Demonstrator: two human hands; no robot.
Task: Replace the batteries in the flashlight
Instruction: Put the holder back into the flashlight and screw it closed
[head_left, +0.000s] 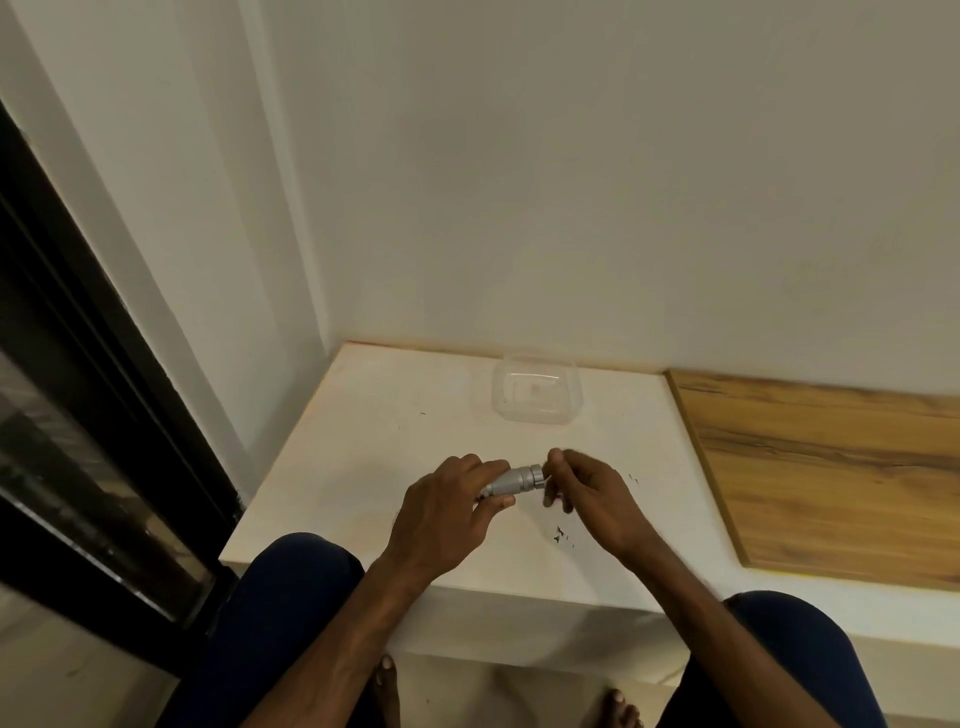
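Note:
A small silver flashlight lies nearly level just above the white ledge, its wider head pointing right. My left hand wraps around its body, thumb underneath and fingers over the top, so the tail end is hidden. My right hand pinches the head end with fingertips and thumb. Its fingers are blurred. I see no loose batteries.
A clear plastic container stands at the back of the ledge near the wall. A wooden panel adjoins the ledge on the right. A dark window frame runs along the left. My knees and bare feet are below the ledge's front edge.

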